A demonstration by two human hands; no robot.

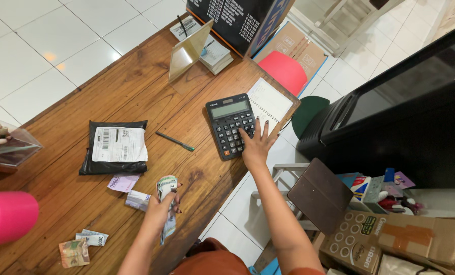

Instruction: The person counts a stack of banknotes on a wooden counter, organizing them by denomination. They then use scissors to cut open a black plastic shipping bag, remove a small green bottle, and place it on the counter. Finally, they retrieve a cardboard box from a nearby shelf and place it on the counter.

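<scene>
My left hand grips a folded wad of banknotes over the near edge of the wooden counter. My right hand reaches out with fingers spread and rests on the keys of a dark desk calculator. A spiral notebook lies open just right of the calculator. A dark pen lies on the wood between the calculator and a black parcel bag with a white label. Loose banknotes lie near my left hand, and more banknotes sit at the lower left.
A small tilted mirror and a stack of papers stand at the counter's far end by a dark sign board. A pink cylinder and a clear box sit left. Cardboard boxes, a stool and a black cabinet crowd the right floor.
</scene>
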